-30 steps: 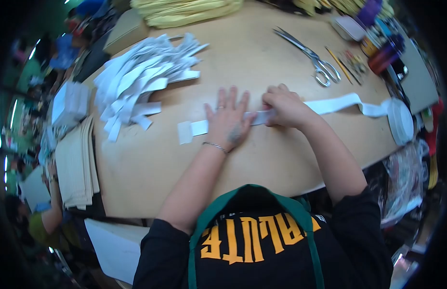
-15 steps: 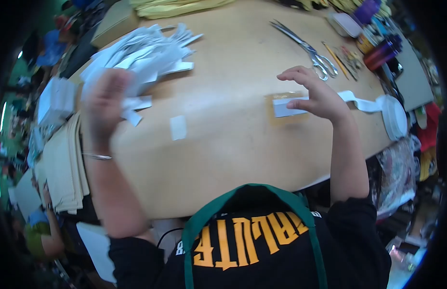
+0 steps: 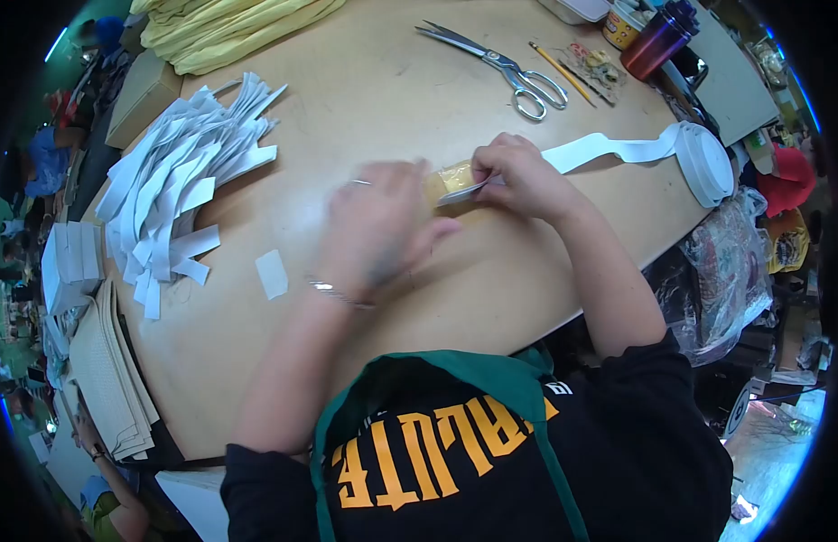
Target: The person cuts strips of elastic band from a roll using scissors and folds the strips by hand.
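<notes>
A flat white band (image 3: 572, 155), probably elastic, runs across the table from its roll (image 3: 705, 165) to my right hand (image 3: 520, 176). That hand is closed in a pinch on the band near its free end, which lifts slightly above a strip of shiny brown tape (image 3: 455, 176) stuck to the tabletop. My left hand (image 3: 376, 221) is just left of the band's end, smeared by motion, with its thumb apart from the fingers and nothing visible in it. A small white piece (image 3: 272, 275) lies on the table to its left.
A heap of cut white strips (image 3: 175, 181) lies at the left. Large scissors (image 3: 500, 65), a pencil (image 3: 563, 72) and a dark bottle (image 3: 658, 41) sit toward the far right. Folded yellow cloth (image 3: 229, 27) is at the back, stacked cream fabric (image 3: 107, 379) at the left edge.
My left hand has come from beside the strip heap over to the band's end. My right hand has gone from spread fingers to pinching the band. The head view has shifted.
</notes>
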A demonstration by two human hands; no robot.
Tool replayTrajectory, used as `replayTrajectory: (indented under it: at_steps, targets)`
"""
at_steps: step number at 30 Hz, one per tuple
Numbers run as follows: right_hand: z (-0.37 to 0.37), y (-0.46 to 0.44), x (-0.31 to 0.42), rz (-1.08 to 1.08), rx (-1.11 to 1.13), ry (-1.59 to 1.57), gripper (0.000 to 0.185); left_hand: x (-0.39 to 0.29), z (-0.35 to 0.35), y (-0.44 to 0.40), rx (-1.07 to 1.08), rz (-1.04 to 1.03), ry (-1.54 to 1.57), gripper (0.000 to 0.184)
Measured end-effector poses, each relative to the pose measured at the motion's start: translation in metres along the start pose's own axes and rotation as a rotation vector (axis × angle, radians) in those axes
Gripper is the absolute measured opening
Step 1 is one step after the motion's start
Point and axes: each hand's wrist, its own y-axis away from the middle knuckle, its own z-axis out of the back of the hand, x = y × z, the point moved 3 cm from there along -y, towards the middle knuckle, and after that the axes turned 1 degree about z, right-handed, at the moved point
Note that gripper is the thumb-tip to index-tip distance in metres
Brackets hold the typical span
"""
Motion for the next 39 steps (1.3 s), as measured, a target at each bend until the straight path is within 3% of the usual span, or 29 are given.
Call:
replayTrajectory:
  at_steps: [4, 8, 11, 12, 15, 17, 19, 21, 22, 27, 28, 31, 33, 35, 37, 38, 39]
  targets:
    - [0.005, 0.007, 0.019, 0.035, 0.019, -0.154, 0.017, -0.028, -0.027, 0.002, 0.052, 0.054, 0.03, 0.023]
    - [0.007, 0.011, 0.038, 0.134, 0.115, -0.213, 0.023, -0.027, 0.002, 0.012, 0.089, -0.014, 0.074, 0.01]
    - [0.006, 0.026, 0.044, 0.219, -0.158, -0.061, 0.028, 0.002, 0.036, 0.029, 0.041, -0.002, 0.152, 0.008]
    - [0.011, 0.03, 0.037, 0.156, -0.104, 0.052, 0.037, 0.017, 0.048, 0.04, 0.069, 0.087, 0.122, 0.007]
    - [0.032, 0.059, -0.017, 0.059, -0.295, 0.265, 0.049, 0.065, 0.089, 0.079, 0.117, 0.274, 0.069, 0.011]
    - [0.055, 0.093, -0.066, -0.122, -0.486, 0.511, 0.06, 0.104, 0.113, 0.122, 0.046, 0.393, -0.029, 0.013]
    - [0.071, 0.133, -0.108, -0.409, -0.625, 0.861, 0.065, 0.14, 0.135, 0.168, -0.025, 0.618, 0.091, 0.013]
    - [0.072, 0.157, -0.135, -0.69, -0.569, 0.974, 0.066, 0.153, 0.161, 0.197, 0.018, 0.76, 0.01, 0.015]
    - [0.071, 0.163, -0.145, -0.672, -0.548, 0.987, 0.065, 0.157, 0.168, 0.211, 0.02, 0.79, 0.054, 0.016]
    - [0.09, 0.191, -0.213, -0.527, -0.524, 0.998, 0.062, 0.136, 0.165, 0.221, 0.087, 0.834, 0.206, 0.015]
    - [0.1, 0.202, -0.236, -0.561, -0.484, 1.028, 0.064, 0.129, 0.154, 0.219, 0.038, 0.83, 0.218, 0.013]
    - [0.13, 0.233, -0.312, -0.721, -0.338, 1.072, 0.074, 0.088, 0.151, 0.179, 0.194, 0.676, 0.03, 0.009]
    - [0.142, 0.211, -0.282, -0.956, -0.164, 1.093, 0.088, 0.071, 0.159, 0.165, 0.187, 0.638, 0.026, 0.007]
    - [0.143, 0.155, -0.184, -0.931, -0.145, 0.973, 0.087, 0.058, 0.171, 0.157, 0.174, 0.583, 0.041, 0.006]
    - [0.129, 0.098, -0.082, -0.053, -0.322, 0.436, 0.084, 0.041, 0.181, 0.148, 0.193, 0.513, 0.011, 0.005]
    - [0.107, 0.067, -0.014, 0.201, -0.356, 0.244, 0.074, 0.033, 0.185, 0.143, 0.208, 0.467, -0.001, 0.005]
    - [0.081, 0.044, 0.059, 0.35, -0.247, -0.031, 0.067, 0.024, 0.189, 0.137, 0.225, 0.41, -0.045, 0.006]
